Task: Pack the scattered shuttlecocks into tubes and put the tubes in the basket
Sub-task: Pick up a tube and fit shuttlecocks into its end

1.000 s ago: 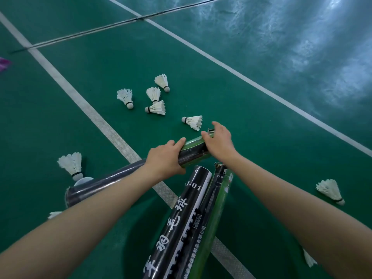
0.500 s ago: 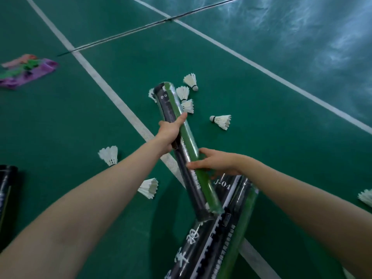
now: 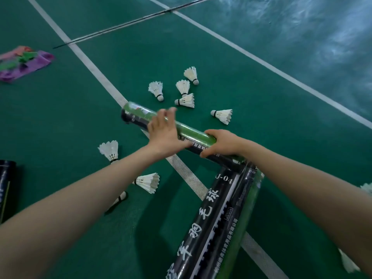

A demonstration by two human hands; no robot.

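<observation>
Since half a second ago the held tube (image 3: 193,135) has swung from pointing away to lying slantwise, with its far end at the left and its near end at the right, above the white line (image 3: 181,168) on the green court floor (image 3: 281,137). The right hand (image 3: 220,142) grasps it close to the right end, fingers curled round it. The left hand (image 3: 164,133) has let go its grip: its fingers are straight and spread, a little blurred, with the palm over the middle of the tube. Two other tubes (image 3: 203,228) stand side by side in the near centre, their tops just at the held tube's near end. Five shuttlecocks (image 3: 185,100) lie scattered beyond the hands, and two more shuttlecocks (image 3: 148,182) lie beside the left forearm. A fourth tube (image 3: 6,182) shows at the left edge, and a coloured cloth (image 3: 22,63) lies far left.
</observation>
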